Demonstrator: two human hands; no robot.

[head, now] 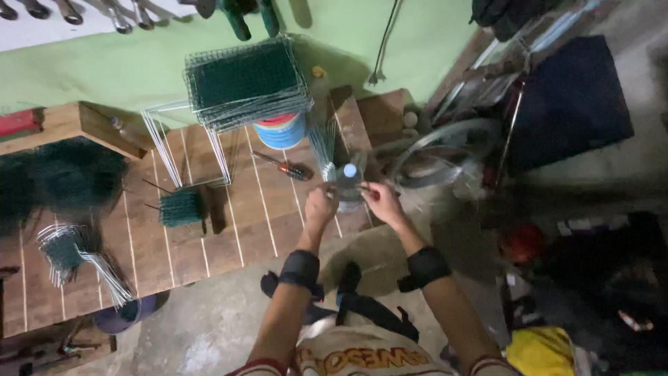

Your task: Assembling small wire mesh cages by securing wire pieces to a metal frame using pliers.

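Both hands, left [319, 207] and right [382, 202], pinched on thin wire [327, 147] over bottle [349, 182] at bench [209, 230] edge. Likely risks: wire springing free, bottle toppling off, screwdriver [284, 166] nudged.

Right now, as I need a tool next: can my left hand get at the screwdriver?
Probably yes. The left hand is beside the screwdriver on the wooden bench, with nothing between them, though it's busy at the bottle.
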